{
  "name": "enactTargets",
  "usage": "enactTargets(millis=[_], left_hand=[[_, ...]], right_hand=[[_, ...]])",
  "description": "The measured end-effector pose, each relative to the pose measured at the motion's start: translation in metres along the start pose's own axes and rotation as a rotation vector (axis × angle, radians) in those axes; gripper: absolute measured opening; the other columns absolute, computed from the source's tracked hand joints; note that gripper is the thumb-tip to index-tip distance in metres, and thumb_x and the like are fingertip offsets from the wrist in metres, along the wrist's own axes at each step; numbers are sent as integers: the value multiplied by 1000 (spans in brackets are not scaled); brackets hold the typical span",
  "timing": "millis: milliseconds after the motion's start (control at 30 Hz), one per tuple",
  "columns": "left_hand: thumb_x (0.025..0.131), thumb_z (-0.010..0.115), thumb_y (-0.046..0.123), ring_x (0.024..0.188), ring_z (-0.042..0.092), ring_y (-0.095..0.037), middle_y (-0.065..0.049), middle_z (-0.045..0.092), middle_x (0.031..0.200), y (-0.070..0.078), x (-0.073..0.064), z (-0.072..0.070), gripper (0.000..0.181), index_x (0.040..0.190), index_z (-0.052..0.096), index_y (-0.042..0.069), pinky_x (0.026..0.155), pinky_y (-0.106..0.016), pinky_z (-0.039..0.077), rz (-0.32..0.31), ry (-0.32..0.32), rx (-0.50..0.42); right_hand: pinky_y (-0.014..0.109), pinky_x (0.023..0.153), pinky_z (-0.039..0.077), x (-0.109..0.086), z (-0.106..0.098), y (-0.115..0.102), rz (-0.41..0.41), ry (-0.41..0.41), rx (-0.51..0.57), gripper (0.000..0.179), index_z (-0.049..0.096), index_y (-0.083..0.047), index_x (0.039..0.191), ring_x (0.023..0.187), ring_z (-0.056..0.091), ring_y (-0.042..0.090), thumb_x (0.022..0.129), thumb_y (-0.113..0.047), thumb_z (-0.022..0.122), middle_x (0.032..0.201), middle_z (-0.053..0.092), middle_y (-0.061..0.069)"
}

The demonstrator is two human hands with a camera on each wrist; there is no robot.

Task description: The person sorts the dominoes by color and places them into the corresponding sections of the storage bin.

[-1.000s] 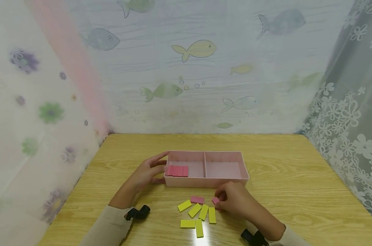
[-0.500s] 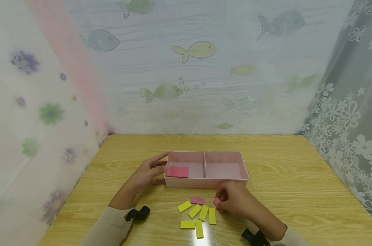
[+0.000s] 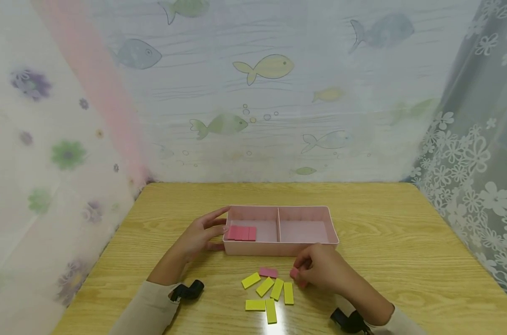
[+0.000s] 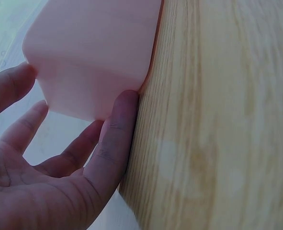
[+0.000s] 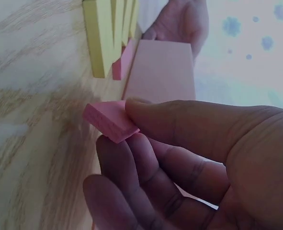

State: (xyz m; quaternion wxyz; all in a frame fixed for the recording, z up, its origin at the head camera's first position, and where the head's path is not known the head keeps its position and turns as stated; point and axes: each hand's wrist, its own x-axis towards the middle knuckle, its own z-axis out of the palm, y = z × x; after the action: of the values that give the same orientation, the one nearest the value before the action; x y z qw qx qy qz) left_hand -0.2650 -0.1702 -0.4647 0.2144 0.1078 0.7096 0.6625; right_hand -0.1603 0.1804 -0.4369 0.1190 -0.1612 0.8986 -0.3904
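Observation:
A pink box (image 3: 259, 249) with two compartments lies lengthwise across the table. Several pink tiles (image 3: 242, 233) lie side by side in its left compartment, along the front. My left hand (image 3: 198, 238) touches the box's left end, its fingers spread against the wall in the left wrist view. In front of the box, my right hand (image 3: 322, 269) pinches a pink tile (image 5: 111, 119) between thumb and fingertips. A second patch of pink shows under that hand; whether it is another tile, I cannot tell. One more pink tile (image 3: 268, 272) lies flat on the table, left of the right hand.
Several yellow tiles (image 3: 271, 311) lie scattered between my arms, in front of the box. The wooden table (image 3: 383, 223) extends past the box on both sides. A fish-patterned cloth (image 3: 261, 139) hangs behind, with a flowered curtain (image 3: 463, 172) at the right.
My right hand has shifted slightly and turned the pink tile in its fingers. The left hand and box have stayed in place.

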Motion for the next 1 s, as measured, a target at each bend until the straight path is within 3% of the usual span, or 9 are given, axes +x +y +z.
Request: enactTargets(millis=[333, 533, 633, 800, 1000], left_hand=[[105, 63, 22, 138, 53, -39, -18, 42, 159, -3, 1, -1, 60, 159, 42, 34, 92, -52, 60, 17, -19, -3], [105, 63, 22, 139, 53, -39, -17, 42, 159, -4, 2, -2, 58, 158, 43, 36, 92, -52, 60, 17, 5, 10], [105, 63, 22, 139, 52, -40, -17, 42, 159, -3, 2, -1, 58, 157, 43, 37, 93, -53, 60, 18, 8, 15], [104, 65, 24, 139, 53, -38, -15, 43, 159, -4, 2, 0, 58, 157, 44, 38, 93, -52, 60, 10, 17, 16], [104, 64, 22, 140, 52, -38, -15, 42, 159, -2, 1, 0, 58, 157, 44, 37, 94, -53, 59, 1, 16, 11]], right_hand=[[24, 64, 55, 2, -8, -5, 16, 72, -46, 2, 79, -16, 88, 73, 66, 9, 87, -14, 80, 78, 72, -10], [24, 67, 56, 5, -20, -14, 11, 113, -55, 8, 81, -14, 94, 78, 67, 8, 87, -11, 77, 82, 74, -9], [24, 67, 57, 6, -26, -18, 19, 105, 12, 13, 81, -13, 101, 79, 69, 10, 88, -13, 77, 84, 76, -6], [30, 68, 62, 11, -35, -20, 9, 52, 215, 23, 77, -2, 111, 77, 73, 17, 91, -11, 76, 90, 77, 5], [36, 73, 65, 23, -43, -25, 39, 31, 328, 25, 77, 1, 113, 81, 77, 21, 92, -13, 78, 95, 78, 11]])
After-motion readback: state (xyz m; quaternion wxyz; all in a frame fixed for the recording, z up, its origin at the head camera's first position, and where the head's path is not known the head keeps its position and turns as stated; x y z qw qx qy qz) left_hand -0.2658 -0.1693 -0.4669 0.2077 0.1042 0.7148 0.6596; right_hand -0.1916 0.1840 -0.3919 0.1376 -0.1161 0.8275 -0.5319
